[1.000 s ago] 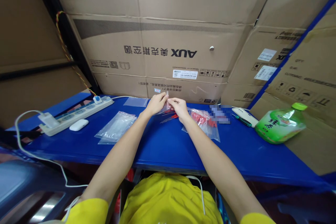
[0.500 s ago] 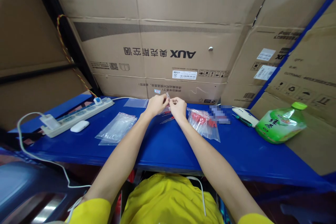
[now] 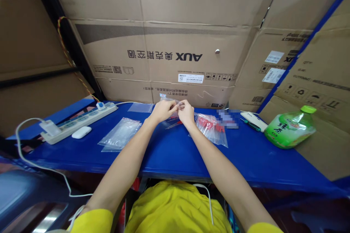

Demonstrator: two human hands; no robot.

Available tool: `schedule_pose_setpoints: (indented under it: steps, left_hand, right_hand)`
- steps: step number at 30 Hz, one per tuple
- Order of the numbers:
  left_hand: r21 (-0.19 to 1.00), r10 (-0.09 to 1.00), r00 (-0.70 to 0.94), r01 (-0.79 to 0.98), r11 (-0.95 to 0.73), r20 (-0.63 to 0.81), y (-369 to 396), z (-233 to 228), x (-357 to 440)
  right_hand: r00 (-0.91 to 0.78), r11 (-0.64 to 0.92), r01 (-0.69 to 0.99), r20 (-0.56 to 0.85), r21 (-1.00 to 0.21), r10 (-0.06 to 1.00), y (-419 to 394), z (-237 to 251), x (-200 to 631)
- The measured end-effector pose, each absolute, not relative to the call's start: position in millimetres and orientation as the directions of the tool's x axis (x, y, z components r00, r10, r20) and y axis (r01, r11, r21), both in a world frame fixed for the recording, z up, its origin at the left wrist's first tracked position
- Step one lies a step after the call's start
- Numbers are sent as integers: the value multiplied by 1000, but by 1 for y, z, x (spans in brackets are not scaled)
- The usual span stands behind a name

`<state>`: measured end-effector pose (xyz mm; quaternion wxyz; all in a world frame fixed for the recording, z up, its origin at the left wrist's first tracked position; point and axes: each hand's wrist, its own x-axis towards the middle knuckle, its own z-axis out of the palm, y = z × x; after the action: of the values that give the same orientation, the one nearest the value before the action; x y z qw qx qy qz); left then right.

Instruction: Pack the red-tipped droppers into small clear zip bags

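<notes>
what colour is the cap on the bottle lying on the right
Bright green, on the bottle; the head view shows its cap clearly.

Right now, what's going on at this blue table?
A person in a yellow top works at a blue table. The left hand and right hand meet at the far edge, both pinching one small clear bag between them. Just right of the hands lies a clear bag of red parts; to their left sits a stack of empty clear bags. A white power strip lies far left, and a green bottle rests on its side far right.
</notes>
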<state>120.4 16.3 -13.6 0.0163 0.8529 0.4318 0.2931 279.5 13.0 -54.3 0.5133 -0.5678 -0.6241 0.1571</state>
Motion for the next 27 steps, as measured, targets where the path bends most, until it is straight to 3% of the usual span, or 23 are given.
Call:
schedule_pose_setpoints:
  steps: [4, 6, 8, 10, 12, 14, 16, 19, 22, 25, 27]
  left_hand:
    - [336, 741, 400, 705, -625, 539, 9, -10, 128]
    - [466, 803, 307, 686, -559, 511, 7, -12, 134]
    - [669, 901, 185, 615, -418, 393, 7, -18, 141]
    - [872, 973, 97, 432, -230, 209, 9, -24, 150]
    - [989, 990, 114, 116, -96, 83, 10, -29, 159]
    - [977, 975, 193, -201, -74, 114, 9, -29, 166]
    - [896, 960, 200, -434, -90, 193, 7, -28, 170]
    - [810, 976, 93, -576, -109, 198, 6, -25, 171]
    - [819, 989, 53, -568, -83, 137, 8, -25, 169]
    - [795, 995, 45, -606, -44, 89, 12, -26, 166]
    - [770, 998, 20, -637, -37, 64, 14, -26, 164]
  right_hand:
    - [329, 226, 486, 416, -844, 848, 20, -56, 291]
    - [427, 219, 373, 376, -902, 823, 25, -55, 297]
    - [482, 240, 218, 319, -946, 816, 30, -53, 300]
    - [452, 277, 34, 263, -960, 852, 31, -49, 298]
    - [349, 297, -157, 228, -942, 909, 29, -45, 291]
    - [217, 259, -290, 201, -921, 955, 24, -42, 282]
    - [84, 188, -319, 170, -929, 982, 18, -40, 273]
    - [-30, 115, -208, 124, -971, 992, 11, -40, 267]
    - [53, 222, 131, 230, -966, 972, 7, -40, 271]
    - [114, 351, 524, 472, -776, 874, 2, -38, 279]
    - [98, 375, 641, 556, -670, 826, -2, -36, 282]
